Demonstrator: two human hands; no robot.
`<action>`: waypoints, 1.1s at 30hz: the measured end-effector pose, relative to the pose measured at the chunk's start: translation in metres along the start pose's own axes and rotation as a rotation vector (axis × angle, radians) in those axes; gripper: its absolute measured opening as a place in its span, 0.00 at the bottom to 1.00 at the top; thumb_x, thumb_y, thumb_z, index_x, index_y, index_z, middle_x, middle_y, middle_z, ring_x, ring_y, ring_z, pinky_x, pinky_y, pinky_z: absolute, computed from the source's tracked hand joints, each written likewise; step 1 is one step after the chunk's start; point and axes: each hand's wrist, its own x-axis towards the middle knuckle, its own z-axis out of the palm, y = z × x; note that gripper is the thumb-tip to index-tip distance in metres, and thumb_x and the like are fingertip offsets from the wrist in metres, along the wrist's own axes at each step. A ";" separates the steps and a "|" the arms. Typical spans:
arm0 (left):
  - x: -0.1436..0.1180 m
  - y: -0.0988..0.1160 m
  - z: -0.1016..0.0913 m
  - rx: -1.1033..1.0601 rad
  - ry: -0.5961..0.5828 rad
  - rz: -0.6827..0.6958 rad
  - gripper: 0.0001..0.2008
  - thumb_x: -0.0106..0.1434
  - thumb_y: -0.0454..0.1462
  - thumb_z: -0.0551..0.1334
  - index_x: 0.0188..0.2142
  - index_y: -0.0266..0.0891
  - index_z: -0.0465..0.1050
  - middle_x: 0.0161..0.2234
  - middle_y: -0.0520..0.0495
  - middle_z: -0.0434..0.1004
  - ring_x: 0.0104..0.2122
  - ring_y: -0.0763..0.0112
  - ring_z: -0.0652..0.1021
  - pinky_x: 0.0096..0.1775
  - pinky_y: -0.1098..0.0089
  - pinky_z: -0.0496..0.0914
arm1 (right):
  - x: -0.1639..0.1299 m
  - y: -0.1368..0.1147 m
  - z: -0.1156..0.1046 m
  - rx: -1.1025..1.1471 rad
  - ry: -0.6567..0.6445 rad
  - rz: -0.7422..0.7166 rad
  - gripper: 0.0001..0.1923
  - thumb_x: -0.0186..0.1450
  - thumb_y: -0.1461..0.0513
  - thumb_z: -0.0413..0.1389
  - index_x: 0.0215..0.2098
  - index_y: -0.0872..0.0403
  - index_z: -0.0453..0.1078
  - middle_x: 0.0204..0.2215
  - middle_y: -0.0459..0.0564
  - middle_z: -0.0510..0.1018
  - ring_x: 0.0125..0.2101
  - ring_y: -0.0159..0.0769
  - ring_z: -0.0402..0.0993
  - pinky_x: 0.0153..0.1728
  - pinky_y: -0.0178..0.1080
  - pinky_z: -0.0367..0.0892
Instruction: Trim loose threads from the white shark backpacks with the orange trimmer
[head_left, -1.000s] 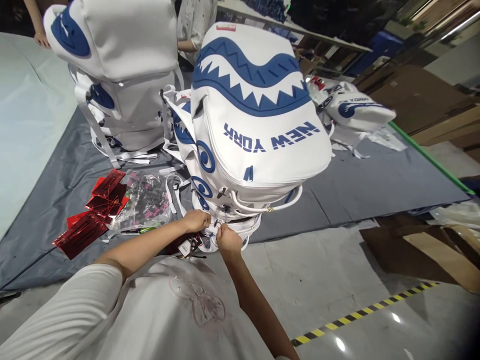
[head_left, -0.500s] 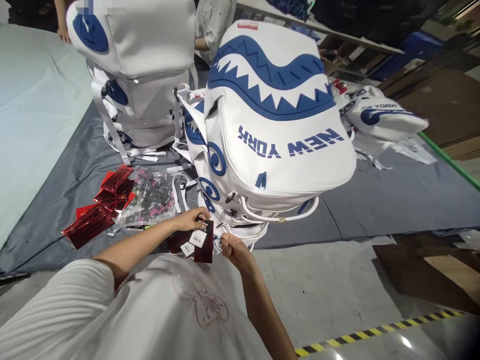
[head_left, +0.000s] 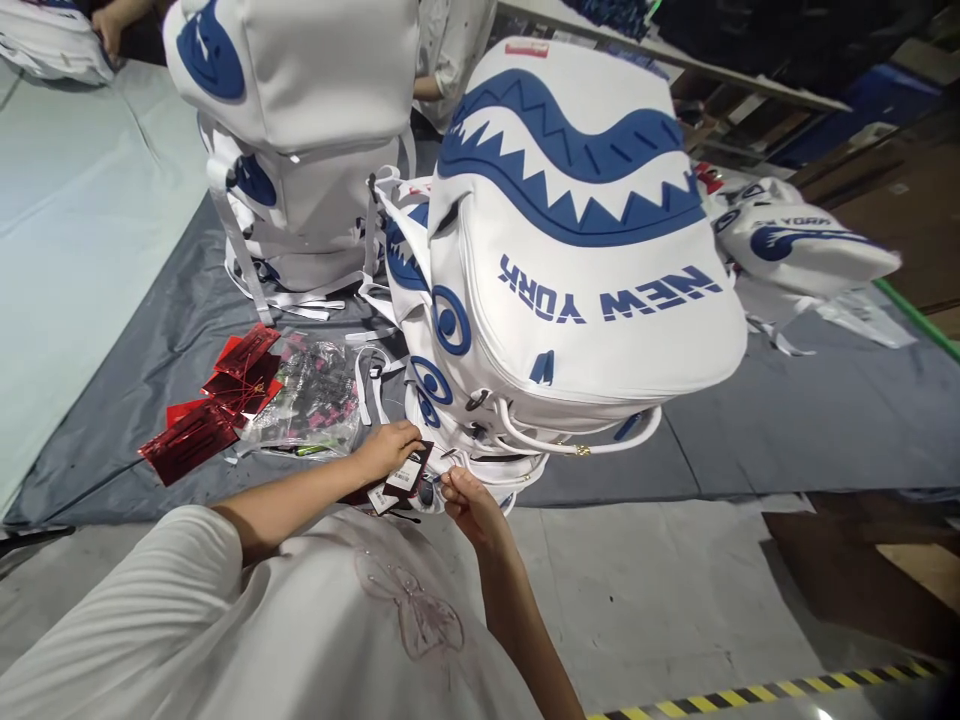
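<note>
Two hands at the near, lower end of a white backpack (head_left: pixel 585 290) with blue shark-mouth print and "NEW YORK" lettering. Left hand (head_left: pixel 386 450): fingers curled, pinching a dark hang tag (head_left: pixel 409 470) with a white barcode label, tag held just beside the bag's lower edge. Right hand (head_left: pixel 461 495): thumb and forefinger pressed together on a thin white string or loop at the same spot; exact attachment point too small to resolve.

Progress, as a judgement: tag brought to the bag and string in the fingers, fastening apparently under way but not visibly finished; tag not yet hanging free. More red foil tags (head_left: pixel 217 400) and a clear bag of small parts (head_left: pixel 307 400) on the grey sheet (head_left: pixel 787 420) to the left of the hands, suggesting further tagging left. Other white backpacks nearby: one upright stack (head_left: pixel 300 130) behind and left, one lying flat (head_left: pixel 802 245) far right; no tags discernible on these.

Orientation: backpack lying on top of at least one similar bag, printed front face up and tilted toward the camera. Long axis running from the hands away toward the far table edge, slightly rightward. Lettering upside down from this viewpoint, shark teeth toward the far end, white cord handle (head_left: pixel 577 445) at the near end, just right of the hands.

Another person's sleeve (head_left: pixel 442 50) visible at the top, behind the stack, apart from the working hands. Grey floor with striped hazard tape (head_left: pixel 787 690) below.
</note>
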 end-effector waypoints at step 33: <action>0.003 0.026 0.032 -0.894 -0.100 -0.342 0.09 0.55 0.38 0.68 0.34 0.33 0.77 0.24 0.51 0.76 0.23 0.75 0.74 0.28 0.75 0.67 | 0.014 0.009 0.013 -0.108 0.202 -0.185 0.25 0.40 0.50 0.71 0.28 0.51 0.66 0.18 0.40 0.67 0.18 0.26 0.59 0.16 0.30 0.54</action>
